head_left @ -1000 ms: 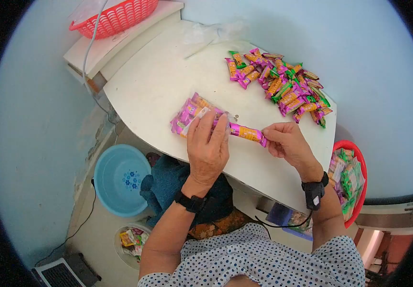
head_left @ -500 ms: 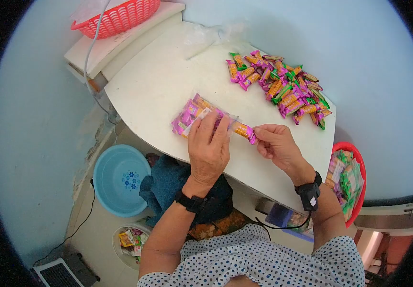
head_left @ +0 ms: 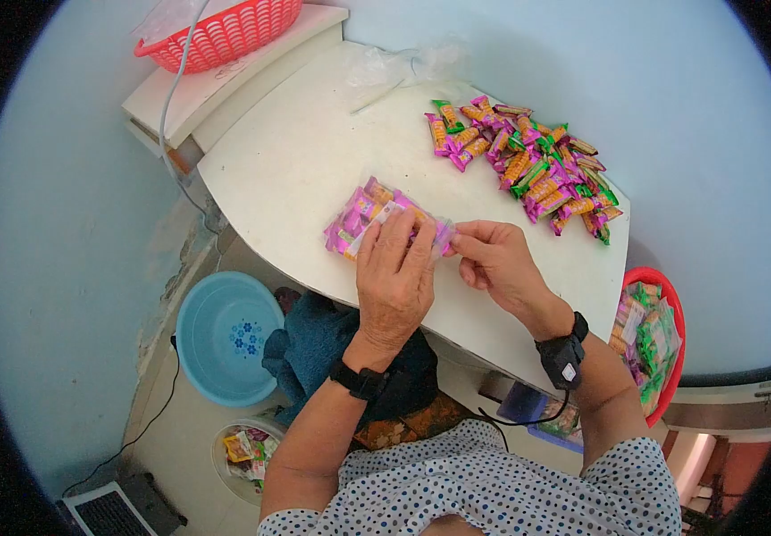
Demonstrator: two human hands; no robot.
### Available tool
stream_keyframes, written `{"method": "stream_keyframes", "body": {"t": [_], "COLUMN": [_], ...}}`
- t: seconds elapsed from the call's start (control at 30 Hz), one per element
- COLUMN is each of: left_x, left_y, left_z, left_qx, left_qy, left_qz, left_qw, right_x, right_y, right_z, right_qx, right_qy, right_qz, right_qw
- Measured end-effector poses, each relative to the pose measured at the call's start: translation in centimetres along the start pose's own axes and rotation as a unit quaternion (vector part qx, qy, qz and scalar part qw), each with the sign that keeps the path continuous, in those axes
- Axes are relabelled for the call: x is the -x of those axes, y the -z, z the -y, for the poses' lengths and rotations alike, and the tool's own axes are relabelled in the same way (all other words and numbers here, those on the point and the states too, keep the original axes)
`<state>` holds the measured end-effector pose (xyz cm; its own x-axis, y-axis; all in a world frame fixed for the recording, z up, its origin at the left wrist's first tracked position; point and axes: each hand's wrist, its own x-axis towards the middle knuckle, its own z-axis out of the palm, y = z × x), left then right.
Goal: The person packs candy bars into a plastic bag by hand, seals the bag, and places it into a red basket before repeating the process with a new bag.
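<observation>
On the white table, a clear plastic bag (head_left: 345, 234) holds several small pink-and-orange wrapped snack bars and a white label. My left hand (head_left: 393, 281) lies across the bag's near side, fingers bent over it and gripping it. At the bag's right end, my right hand (head_left: 497, 268) pinches the pink end of a snack bar (head_left: 444, 241), most of which is inside the bag. Farther right on the table, a loose pile of wrapped snack bars (head_left: 528, 170) has pink and green ends.
A crumpled clear bag (head_left: 412, 67) lies at the table's back edge. A red basket (head_left: 243, 36) stands at back left, and a red tub (head_left: 677, 313) of filled bags at right. Below are a blue basin (head_left: 191, 335) and a bucket (head_left: 217, 451) of wrappers.
My right hand has moved left toward the bag. The snack bar that stuck out of its end has slid mostly inside. My left hand stays on the bag.
</observation>
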<state>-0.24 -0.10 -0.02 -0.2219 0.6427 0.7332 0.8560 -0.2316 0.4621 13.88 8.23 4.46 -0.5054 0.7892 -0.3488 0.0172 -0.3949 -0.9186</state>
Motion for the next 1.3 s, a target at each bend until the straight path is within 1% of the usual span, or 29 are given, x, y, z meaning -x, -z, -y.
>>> {"method": "stream_keyframes", "body": {"t": [0.17,0.27,0.33,0.4,0.47,0.57,0.67,0.77,0.87,0.97,1.07,1.17,1.27,1.3], "left_x": [-0.1,-0.1,-0.1,0.0,0.1,0.1,0.1,0.1,0.2,0.1,0.1,1.6,3.9,4.6], "left_y": [0.2,0.1,0.1,0.0,0.0,-0.1,0.0,-0.1,-0.3,0.0,0.6,2.2,3.4,4.0], "left_z": [-0.2,-0.2,0.0,0.0,0.0,0.1,-0.1,0.1,0.0,-0.1,-0.5,-2.0,-2.3,-2.4], "left_qx": [-0.002,-0.008,-0.012,-0.015,-0.015,-0.016,-0.020,-0.017,-0.002,0.012,-0.020,-0.092,-0.064,-0.064], "left_qy": [0.004,0.005,-0.001,-0.005,-0.006,-0.009,-0.003,-0.008,-0.014,-0.009,-0.030,0.000,0.045,0.068], "left_qz": [0.006,0.007,0.011,0.011,0.008,0.009,0.012,0.015,-0.004,0.004,-0.001,-0.007,-0.030,-0.018], "left_qw": [1.000,1.000,1.000,1.000,1.000,1.000,1.000,1.000,1.000,1.000,0.999,0.996,0.996,0.995], "right_x": [-1.2,-2.3,-3.4,-3.8,-3.8,-3.7,-3.6,-3.6,-3.4,-2.9,-2.1,-0.7,1.0,1.6], "right_y": [-0.4,-0.2,0.0,-0.1,-0.7,-1.4,-1.5,-1.3,-0.6,0.1,0.4,0.2,-0.2,-0.3], "right_z": [0.0,-0.8,-1.9,-2.2,-2.0,-1.8,-1.8,-2.0,-2.0,-1.8,-1.2,-1.1,-1.6,-1.8], "right_qx": [0.075,0.170,0.242,0.279,0.284,0.289,0.361,0.424,0.460,0.487,0.520,0.507,0.456,0.454], "right_qy": [0.047,0.112,0.199,0.241,0.240,0.256,0.267,0.378,0.388,0.350,0.333,0.338,0.304,0.290], "right_qz": [-0.027,-0.058,-0.093,-0.114,-0.121,-0.103,-0.081,-0.082,-0.094,-0.113,-0.113,-0.122,-0.111,-0.110], "right_qw": [0.996,0.977,0.945,0.922,0.920,0.917,0.890,0.819,0.793,0.792,0.778,0.784,0.829,0.835]}}
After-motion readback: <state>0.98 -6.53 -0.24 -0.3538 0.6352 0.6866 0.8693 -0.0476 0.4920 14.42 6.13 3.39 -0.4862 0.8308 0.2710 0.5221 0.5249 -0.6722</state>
